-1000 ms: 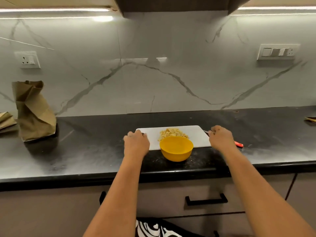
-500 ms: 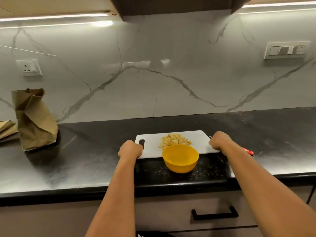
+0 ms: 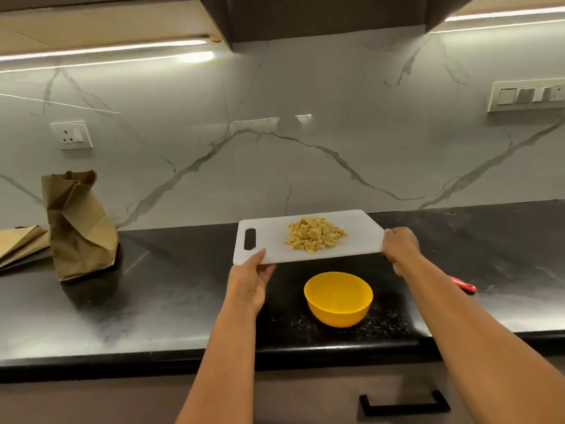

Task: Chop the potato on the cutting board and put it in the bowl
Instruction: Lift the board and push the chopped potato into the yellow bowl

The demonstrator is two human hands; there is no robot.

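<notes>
A white cutting board (image 3: 269, 237) with a handle slot hangs in the air above the black counter, carrying a heap of chopped potato (image 3: 315, 234) near its middle. My left hand (image 3: 249, 283) grips the board's near left corner, thumb on top. My right hand (image 3: 399, 250) grips its right edge. An empty yellow bowl (image 3: 338, 298) stands on the counter just below and in front of the board.
A red-handled knife (image 3: 464, 285) lies on the black counter (image 3: 168, 301) behind my right forearm. A crumpled brown paper bag (image 3: 78, 228) stands at the left, with a flat bag (image 3: 18, 244) beside it. A marble wall rises behind; drawers sit below the counter edge.
Both hands have lifted the cutting board off the counter and raised it above the bowl. The bowl has stayed in place.
</notes>
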